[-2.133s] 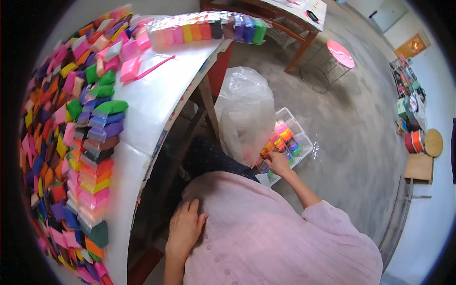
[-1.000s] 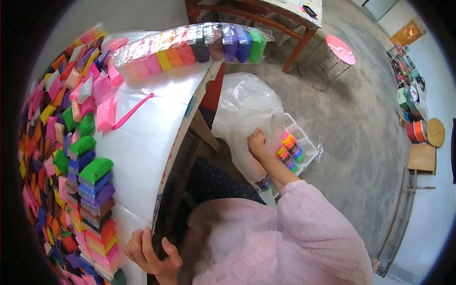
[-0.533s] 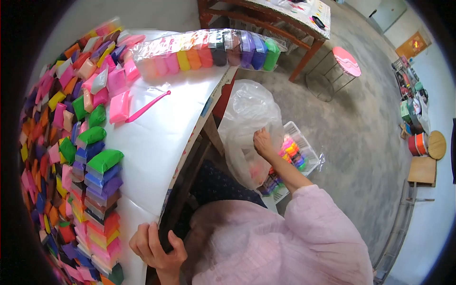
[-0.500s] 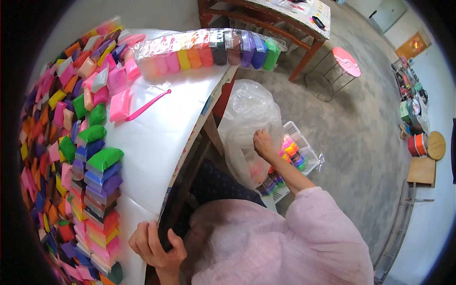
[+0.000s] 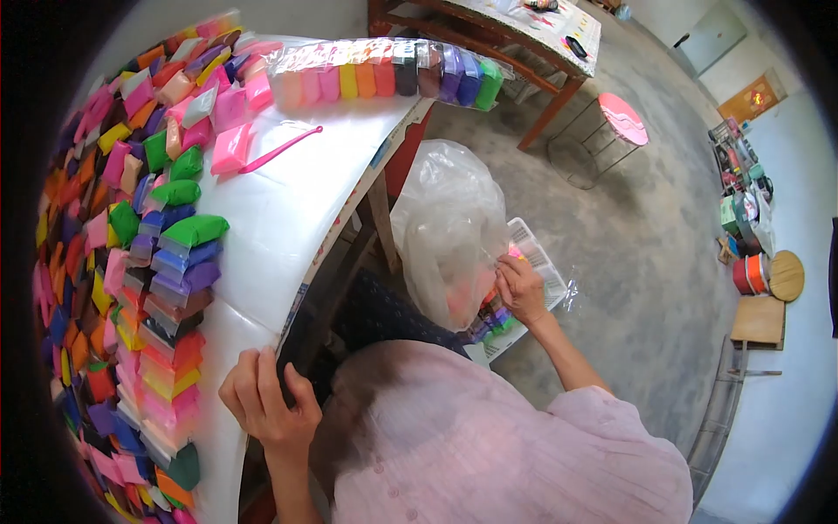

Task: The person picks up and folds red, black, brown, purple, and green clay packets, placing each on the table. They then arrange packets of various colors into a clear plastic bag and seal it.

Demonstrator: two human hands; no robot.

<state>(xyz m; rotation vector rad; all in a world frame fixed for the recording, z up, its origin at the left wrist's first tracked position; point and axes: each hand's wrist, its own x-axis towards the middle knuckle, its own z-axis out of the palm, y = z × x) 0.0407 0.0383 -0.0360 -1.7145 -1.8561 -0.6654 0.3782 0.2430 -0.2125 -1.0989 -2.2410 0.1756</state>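
My left hand (image 5: 272, 397) rests at the edge of the white-covered table (image 5: 279, 210), thumb apart from the curled fingers and nothing in it. On the right, my right hand (image 5: 521, 286) has its fingers pressed together at the side of a clear plastic bag (image 5: 449, 223). The bag hangs beside the table, over part of a white basket (image 5: 546, 262) of colored packets. A long clear pack of colored clay (image 5: 384, 72) lies across the table's far end. Near it are a pink packet (image 5: 232, 148) and a pink tool (image 5: 281, 150).
Many small colored packets (image 5: 96, 288) are heaped along the left of the table. Beyond the bag stand a round pink stool (image 5: 621, 119) and a wooden table (image 5: 559, 35). Boards and other items line the right wall.
My right hand has moved right and down along the bag, which now covers less of the basket's upper part. The view has shifted slightly, and my left hand appears higher and further left.
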